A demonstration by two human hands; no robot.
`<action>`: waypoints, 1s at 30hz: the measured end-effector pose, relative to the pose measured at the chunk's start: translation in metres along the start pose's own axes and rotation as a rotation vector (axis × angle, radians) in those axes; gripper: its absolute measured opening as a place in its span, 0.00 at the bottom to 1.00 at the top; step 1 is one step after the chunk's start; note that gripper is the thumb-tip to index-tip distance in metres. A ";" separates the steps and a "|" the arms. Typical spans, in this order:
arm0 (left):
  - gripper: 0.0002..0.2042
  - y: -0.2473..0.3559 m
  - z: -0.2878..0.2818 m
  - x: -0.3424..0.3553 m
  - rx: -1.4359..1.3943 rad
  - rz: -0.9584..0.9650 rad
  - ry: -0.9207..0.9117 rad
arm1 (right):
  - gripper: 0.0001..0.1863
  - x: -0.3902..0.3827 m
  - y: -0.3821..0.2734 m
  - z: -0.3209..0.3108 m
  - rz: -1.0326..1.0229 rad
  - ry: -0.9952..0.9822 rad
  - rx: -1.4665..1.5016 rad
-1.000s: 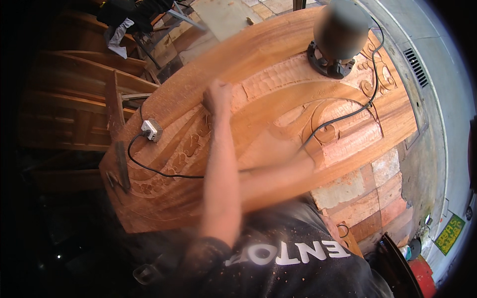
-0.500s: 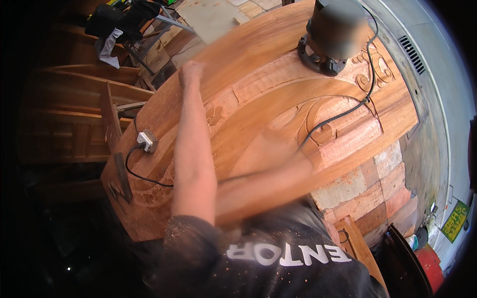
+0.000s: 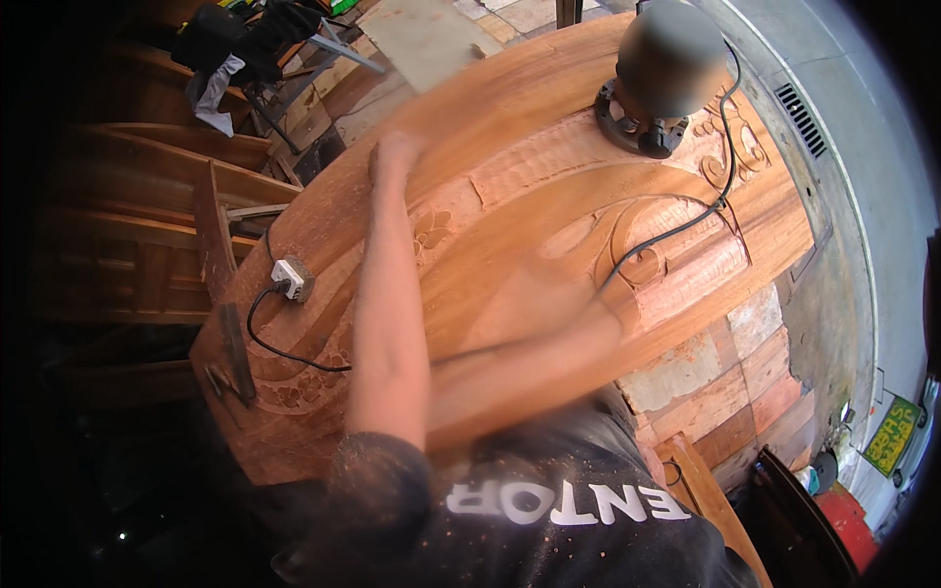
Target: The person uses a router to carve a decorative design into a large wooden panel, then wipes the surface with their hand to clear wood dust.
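Note:
A large carved wooden panel [image 3: 529, 216] with a curved edge lies in front of me. Near its far-left edge, my left hand [image 3: 395, 157] rests on the wood with its fingers curled closed; whatever they may hold is hidden. My right hand [image 3: 554, 289] is smeared by motion over the middle of the panel, so its fingers cannot be made out. A black power cord [image 3: 667, 233] runs across the carving and passes behind the blur. At the panel's far right stands a router [image 3: 642, 122] with a dark round base.
A white plug connector [image 3: 287, 279] sits on the panel's left part, near a dark flat strip [image 3: 236, 350]. Wooden frames [image 3: 147, 230] stand at the left. Beyond the panel is a folding stand [image 3: 338, 47] with dark cloth. Stone tiles [image 3: 740, 377] pave the ground at right.
The view has shifted slightly, so the panel and router appear a little lower. My left hand shows slightly further right and nearer; my right hand remains blurred over the panel.

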State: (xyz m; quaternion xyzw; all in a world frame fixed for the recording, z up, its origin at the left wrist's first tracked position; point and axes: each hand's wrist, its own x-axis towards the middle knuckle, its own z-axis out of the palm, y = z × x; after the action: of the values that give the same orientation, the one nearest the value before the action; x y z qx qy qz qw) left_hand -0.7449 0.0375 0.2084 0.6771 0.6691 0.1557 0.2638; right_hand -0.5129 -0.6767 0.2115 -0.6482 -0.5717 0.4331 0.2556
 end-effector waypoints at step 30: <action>0.28 -0.509 -0.247 -0.446 0.126 -0.290 0.705 | 0.31 -0.142 -0.105 0.225 0.018 -0.015 -0.149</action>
State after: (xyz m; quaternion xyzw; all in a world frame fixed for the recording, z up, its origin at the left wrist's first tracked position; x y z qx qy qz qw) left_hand -1.3286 -0.3839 0.1850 0.4952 0.8159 0.2985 -0.0054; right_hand -0.7552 -0.8273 0.2256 -0.6672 -0.5984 0.3966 0.1985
